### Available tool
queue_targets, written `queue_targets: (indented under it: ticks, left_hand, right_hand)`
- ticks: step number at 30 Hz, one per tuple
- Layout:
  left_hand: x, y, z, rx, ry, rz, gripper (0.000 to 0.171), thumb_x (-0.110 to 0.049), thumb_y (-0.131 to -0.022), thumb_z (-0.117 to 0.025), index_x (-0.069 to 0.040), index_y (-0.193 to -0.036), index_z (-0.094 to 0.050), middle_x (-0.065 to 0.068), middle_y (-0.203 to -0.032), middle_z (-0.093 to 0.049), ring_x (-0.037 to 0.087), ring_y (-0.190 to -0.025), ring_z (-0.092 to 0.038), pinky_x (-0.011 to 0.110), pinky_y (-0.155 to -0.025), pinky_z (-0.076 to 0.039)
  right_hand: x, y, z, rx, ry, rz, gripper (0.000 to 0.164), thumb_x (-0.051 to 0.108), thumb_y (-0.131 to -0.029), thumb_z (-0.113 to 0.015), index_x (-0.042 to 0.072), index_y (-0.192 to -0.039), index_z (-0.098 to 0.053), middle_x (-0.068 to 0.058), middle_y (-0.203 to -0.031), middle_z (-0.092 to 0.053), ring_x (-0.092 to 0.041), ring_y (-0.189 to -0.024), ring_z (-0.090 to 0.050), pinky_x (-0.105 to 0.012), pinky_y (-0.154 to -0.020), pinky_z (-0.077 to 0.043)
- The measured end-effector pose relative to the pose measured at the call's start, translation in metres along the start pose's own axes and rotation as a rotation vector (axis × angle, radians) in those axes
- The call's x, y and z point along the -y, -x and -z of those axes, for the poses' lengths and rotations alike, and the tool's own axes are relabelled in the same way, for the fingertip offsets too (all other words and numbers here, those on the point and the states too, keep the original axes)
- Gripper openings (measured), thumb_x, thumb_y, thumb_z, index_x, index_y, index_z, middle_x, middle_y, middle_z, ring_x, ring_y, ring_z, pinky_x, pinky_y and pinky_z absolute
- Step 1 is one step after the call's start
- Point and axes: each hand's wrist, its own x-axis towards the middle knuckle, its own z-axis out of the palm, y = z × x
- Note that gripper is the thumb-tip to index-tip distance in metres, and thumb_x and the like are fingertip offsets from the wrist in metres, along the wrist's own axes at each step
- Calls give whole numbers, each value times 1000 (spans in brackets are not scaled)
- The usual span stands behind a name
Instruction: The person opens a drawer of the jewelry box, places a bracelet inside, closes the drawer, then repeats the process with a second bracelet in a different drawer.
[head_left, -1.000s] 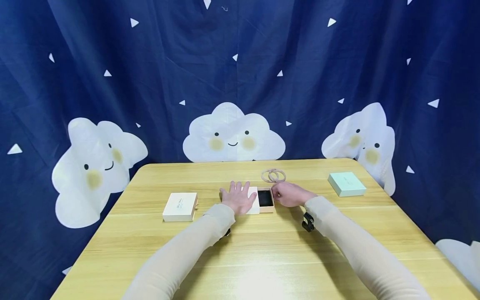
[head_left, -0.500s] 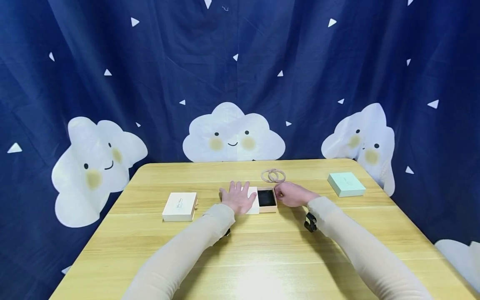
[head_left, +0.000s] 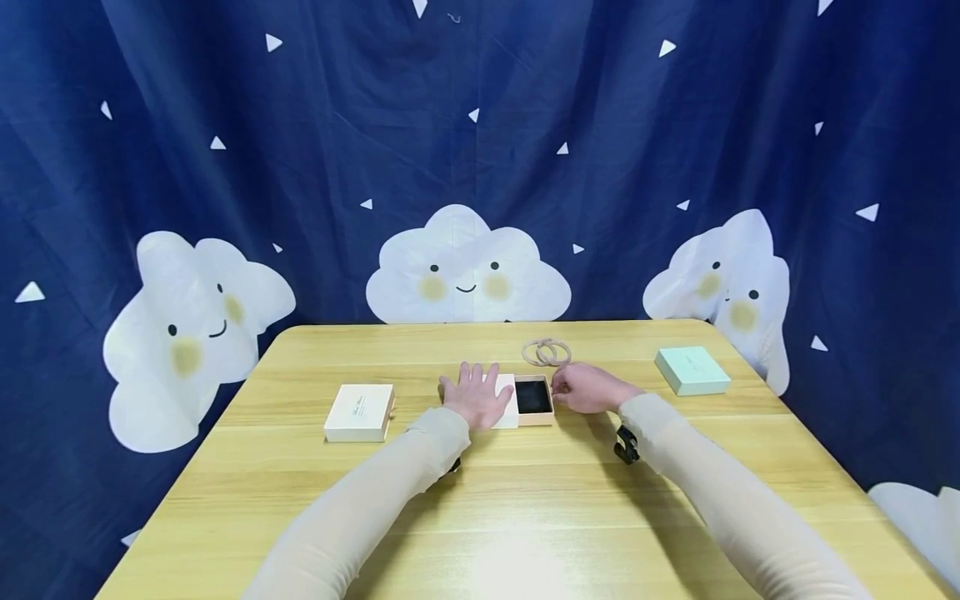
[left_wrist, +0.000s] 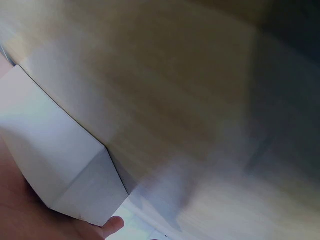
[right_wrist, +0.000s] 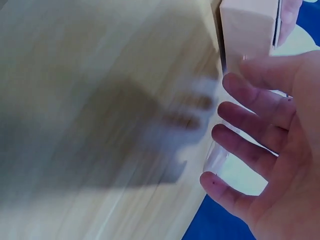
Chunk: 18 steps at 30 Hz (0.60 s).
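Note:
A white sliding gift box [head_left: 507, 414] lies mid-table with its pink drawer [head_left: 535, 419] partly pulled out to the right. Black padding [head_left: 533, 397] lines the drawer. My left hand [head_left: 476, 397] rests flat on the white sleeve, fingers spread; the left wrist view shows the sleeve's plain side [left_wrist: 57, 132]. At the drawer's right end is my right hand [head_left: 588, 388]. In the right wrist view, its thumb and index finger [right_wrist: 260, 97] come together at a small tab on the drawer's pink end [right_wrist: 250, 30], while the other fingers are bent loosely. The fingertips partly hide the tab.
Two pale pink rings [head_left: 547, 352], overlapping, lie behind the drawer. Another white box [head_left: 362, 412], closed, stands to the left. Far right sits a mint-green box [head_left: 692, 370]. A blue curtain with clouds [head_left: 468, 271] hangs behind the wooden table [head_left: 450, 517].
The drawer slid slightly further right between the first two frames, then held its place. My right hand and wrist moved a little to the right. My left hand stayed on the sleeve.

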Motion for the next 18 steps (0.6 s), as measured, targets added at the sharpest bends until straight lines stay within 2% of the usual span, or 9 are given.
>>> queue_targets:
  ticks: [6, 10, 18]
  left_hand:
    - [1, 1, 2, -2, 5, 1, 68, -62, -104, -19, -25, -161, -24, 12, -163, -31, 40, -154, -16, 76, -111, -20]
    - [1, 3, 3, -3, -2, 3, 69, -62, -104, -18, -26, -161, -24, 12, -164, -30, 39, -154, -16, 76, -111, -20]
    - [-1, 3, 3, 18, -24, 5, 70, -64, -103, -15, -26, -162, -20, 11, -166, -27, 38, -155, -15, 75, -112, -20]
  right_hand:
    - [-5, -2, 8, -52, -19, -27, 8, 16, -92, -70, 10, -92, -75, -6, -104, -73, -28, -99, -67, -46, -91, -52]
    - [-11, -6, 11, -72, -9, -61, 10, 19, -92, -70, 12, -95, -76, -7, -115, -72, -32, -113, -65, -50, -100, -50]
    - [-23, -15, 17, -75, -27, -72, 14, 15, -92, -70, 7, -102, -75, -10, -112, -73, -36, -114, -65, -53, -101, -49]
